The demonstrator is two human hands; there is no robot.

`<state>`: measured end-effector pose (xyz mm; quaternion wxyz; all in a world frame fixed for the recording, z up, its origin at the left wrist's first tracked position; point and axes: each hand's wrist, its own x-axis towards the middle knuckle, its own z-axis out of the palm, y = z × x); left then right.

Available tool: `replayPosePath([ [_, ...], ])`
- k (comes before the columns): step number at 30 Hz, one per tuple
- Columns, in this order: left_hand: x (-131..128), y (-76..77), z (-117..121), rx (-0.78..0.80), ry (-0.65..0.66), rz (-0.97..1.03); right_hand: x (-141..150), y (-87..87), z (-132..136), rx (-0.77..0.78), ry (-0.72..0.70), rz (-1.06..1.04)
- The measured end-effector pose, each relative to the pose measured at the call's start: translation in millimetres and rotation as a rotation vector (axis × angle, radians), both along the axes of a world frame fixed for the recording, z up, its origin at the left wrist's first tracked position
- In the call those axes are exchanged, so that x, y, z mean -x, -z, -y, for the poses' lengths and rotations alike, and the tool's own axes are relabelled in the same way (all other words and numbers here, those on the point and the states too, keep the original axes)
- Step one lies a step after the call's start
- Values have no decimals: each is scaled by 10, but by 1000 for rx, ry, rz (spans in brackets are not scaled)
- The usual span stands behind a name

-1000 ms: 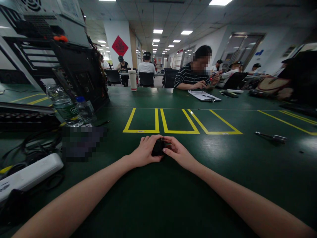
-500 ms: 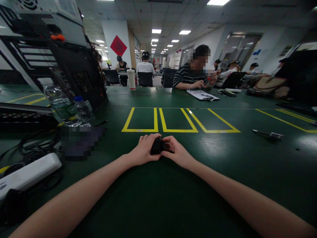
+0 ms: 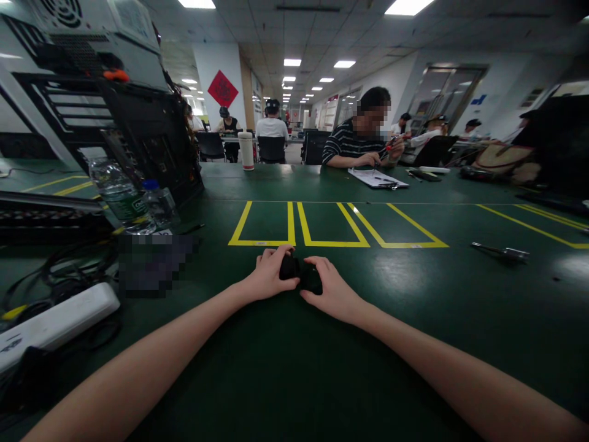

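Observation:
My left hand is closed round a small black object, gripping it with thumb and fingers over the green table. What kind of object it is cannot be made out; much of it is dark and covered by the fingers. Just to its right is my right hand, its thumb and fingers curved and apart. The space inside that curve is dark, and I see nothing clearly held there.
Yellow tape outlines lie beyond my hands. A metal tool rests to the right. On the left are a white power strip, cables, water bottles and a computer case. A person sits across with a clipboard.
My right hand has opened and drawn slightly away from the black object. My left hand keeps its hold on it. The view has shifted slightly.

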<state>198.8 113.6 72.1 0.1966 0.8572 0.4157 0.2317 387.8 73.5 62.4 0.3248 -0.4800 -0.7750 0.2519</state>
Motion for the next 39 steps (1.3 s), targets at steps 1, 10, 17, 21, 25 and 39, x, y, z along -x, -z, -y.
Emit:
replayPosePath([
  [1, 4, 3, -14, 15, -1, 3, -16, 17, -3, -7, 24, 26],
  [10, 10, -50, 14, 89, 26, 49, -79, -60, -26, 48, 159, 179],
  [17, 26, -188, 261, 13, 161, 37, -39, -154, 89, 85, -55, 48],
  [21, 114, -233, 471, 4, 208, -33, -25, -237, 192, 134, -154, -52],
  [25, 190, -203, 652, -19, 201, -97, 53, -322, 293, 214, -225, -188],
  [39, 158, -245, 882, 68, 169, -53, 186, -304, 526, 312, -189, -332],
])
